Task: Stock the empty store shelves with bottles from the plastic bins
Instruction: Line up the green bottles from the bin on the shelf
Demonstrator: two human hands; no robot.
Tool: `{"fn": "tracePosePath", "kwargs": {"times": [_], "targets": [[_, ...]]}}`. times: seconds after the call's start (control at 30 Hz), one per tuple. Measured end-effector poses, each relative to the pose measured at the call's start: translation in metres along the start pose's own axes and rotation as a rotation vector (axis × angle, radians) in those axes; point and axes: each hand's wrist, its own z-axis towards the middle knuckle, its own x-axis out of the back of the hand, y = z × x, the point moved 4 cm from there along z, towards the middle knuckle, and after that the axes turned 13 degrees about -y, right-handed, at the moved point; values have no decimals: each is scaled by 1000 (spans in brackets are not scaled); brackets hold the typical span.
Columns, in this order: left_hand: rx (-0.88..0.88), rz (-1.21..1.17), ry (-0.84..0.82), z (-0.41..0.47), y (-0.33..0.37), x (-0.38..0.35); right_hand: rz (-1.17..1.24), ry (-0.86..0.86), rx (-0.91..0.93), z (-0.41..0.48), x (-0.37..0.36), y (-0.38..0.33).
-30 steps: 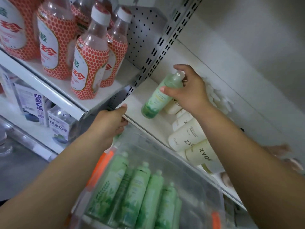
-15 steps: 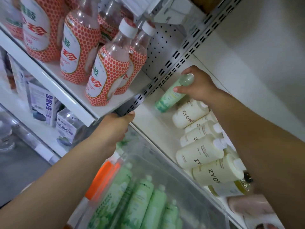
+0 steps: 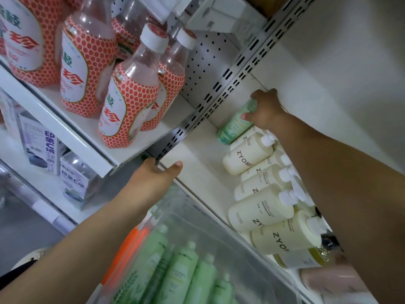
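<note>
- Head view: shows the green bottle [image 3: 235, 126] carried deeper over the shelf [image 3: 197, 163] than a second ago, now near the back-left corner, beside the slotted rail [image 3: 221, 84].
- Shows the right hand [image 3: 266, 113] gripping that bottle at neck and cap, with fingers curled over the top and thumb on the near side.
- Sets the bottle just behind the row of cream bottles [image 3: 247, 159], at the same slant as they show in this view. Cannot tell whether it touches the rearmost one, or whether its base is down on the shelf.
- Shows the left hand [image 3: 153, 176] unchanged at the shelf's front edge, by the foot of the rail and above the plastic bin [image 3: 219, 220]. Thumb straight, fingers hidden past the edge, so cannot tell whether closed on anything.
- Meaning for the task, as a judgement: placement nearly complete. Remaining: seat the base, check that it stands, release.
- Leaves further green bottles in the bin [image 3: 182, 270], so judged well short of finished, with bare shelf surface available toward the front edge.
- Appearance of the held bottle: slim and round-bodied, in pale translucent green. Darker green print toward the base, clear rounded cap.
- Handling, as a judgement: light, rigid and narrow-based. Likely to topple or knock the cream row if released off-vertical.
</note>
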Motion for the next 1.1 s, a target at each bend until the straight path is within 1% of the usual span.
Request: {"fn": "tracePosePath", "kwargs": {"times": [0.1,0.3,0.43,0.5,0.63,0.73,0.9,1.0,1.1], "targets": [[5,11,5,1,-1,-3,-23,27,-48,6,-4,1],[33,-6,27,1,-1,-3,-84,85,-48,10,-3,7],[72,-4,22,3,-4,-1,-308,116,-101,12,-1,4],[82,-3,25,3,-4,-2,-330,117,-104,11,0,3],[83,3,39,4,-2,-2,-248,136,-82,5,1,8],[77,21,53,3,-2,-4,-86,158,-17,-8,3,10],[32,170,109,-10,5,-10,59,264,99,-49,12,2],[31,225,94,-17,6,-10,237,286,173,-92,11,-15],[23,258,64,-22,5,-9,485,299,239,-143,-3,-32]]}}
